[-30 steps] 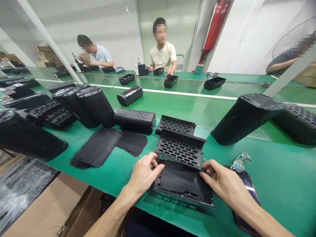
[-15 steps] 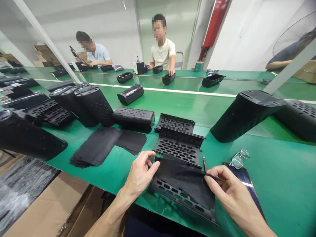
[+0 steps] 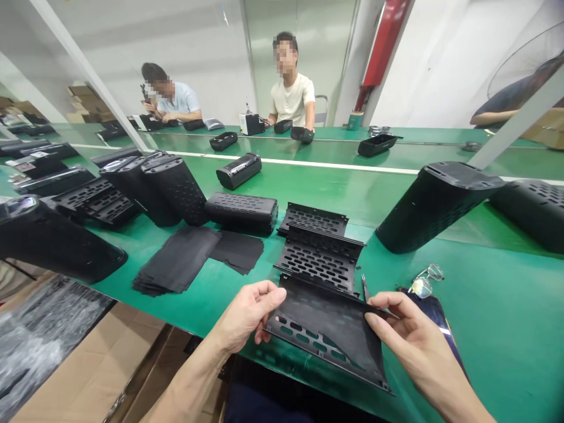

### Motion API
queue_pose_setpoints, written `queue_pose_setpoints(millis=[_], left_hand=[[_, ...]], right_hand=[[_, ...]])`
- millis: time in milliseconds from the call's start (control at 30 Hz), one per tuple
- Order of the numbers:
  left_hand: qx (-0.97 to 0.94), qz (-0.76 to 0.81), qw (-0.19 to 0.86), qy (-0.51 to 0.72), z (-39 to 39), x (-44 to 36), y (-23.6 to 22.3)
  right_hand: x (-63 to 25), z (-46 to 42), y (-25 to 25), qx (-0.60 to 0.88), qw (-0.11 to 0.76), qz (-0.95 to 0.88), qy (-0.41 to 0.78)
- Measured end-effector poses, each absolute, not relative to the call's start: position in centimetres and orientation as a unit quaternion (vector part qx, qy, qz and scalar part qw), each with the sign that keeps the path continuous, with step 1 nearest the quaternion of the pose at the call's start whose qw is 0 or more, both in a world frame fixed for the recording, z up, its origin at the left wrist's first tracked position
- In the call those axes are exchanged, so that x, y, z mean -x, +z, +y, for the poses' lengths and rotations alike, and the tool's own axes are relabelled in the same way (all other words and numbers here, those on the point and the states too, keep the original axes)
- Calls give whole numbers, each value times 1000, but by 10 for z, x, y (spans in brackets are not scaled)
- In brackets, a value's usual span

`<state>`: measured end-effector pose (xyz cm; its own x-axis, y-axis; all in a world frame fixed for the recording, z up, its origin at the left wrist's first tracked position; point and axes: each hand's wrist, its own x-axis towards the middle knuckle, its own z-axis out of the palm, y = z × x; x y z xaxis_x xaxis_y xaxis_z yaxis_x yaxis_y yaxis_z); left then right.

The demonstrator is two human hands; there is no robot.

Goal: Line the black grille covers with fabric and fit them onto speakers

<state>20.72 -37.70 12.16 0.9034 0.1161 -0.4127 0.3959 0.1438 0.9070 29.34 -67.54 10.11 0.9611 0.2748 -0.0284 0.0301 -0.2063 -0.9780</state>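
Observation:
A curved black slotted panel (image 3: 308,346) is tilted up at the table's front edge, between my hands. Over its inner side lies a thin black sheet (image 3: 328,311), covering most slots; some at the lower left stay bare. My left hand (image 3: 249,314) is closed on the panel's left edge, thumb on top and fingers beneath. My right hand (image 3: 405,335) pinches the upper right edge, thumb on the sheet. Narrow metal tweezers (image 3: 365,286) point up beside the right fingertips; whether that hand holds them is unclear. Just behind sits another slotted panel (image 3: 315,258).
Loose black sheets (image 3: 176,258) are stacked to the left. Black housings stand and lie around, including an upright one (image 3: 434,205) at right. Glasses (image 3: 425,281) rest by a dark tablet-like device (image 3: 440,320). Two co-workers sit across the green table (image 3: 335,182).
My left hand has taken hold of the panel's left edge, and the panel is raised slightly. The sheet lies flatter over it. Across the table, a co-worker has tilted a black case.

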Motion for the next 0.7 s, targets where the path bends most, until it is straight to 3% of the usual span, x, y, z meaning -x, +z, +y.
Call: queue_pose_setpoints(millis=[367, 700], left_hand=[[-567, 121, 811, -79, -388, -179, 137], [-560, 123, 819, -11, -398, -169, 129]], right_hand=[[-284, -668, 121, 601, 751, 55, 268], [-280, -666, 126, 635, 741, 23, 218]])
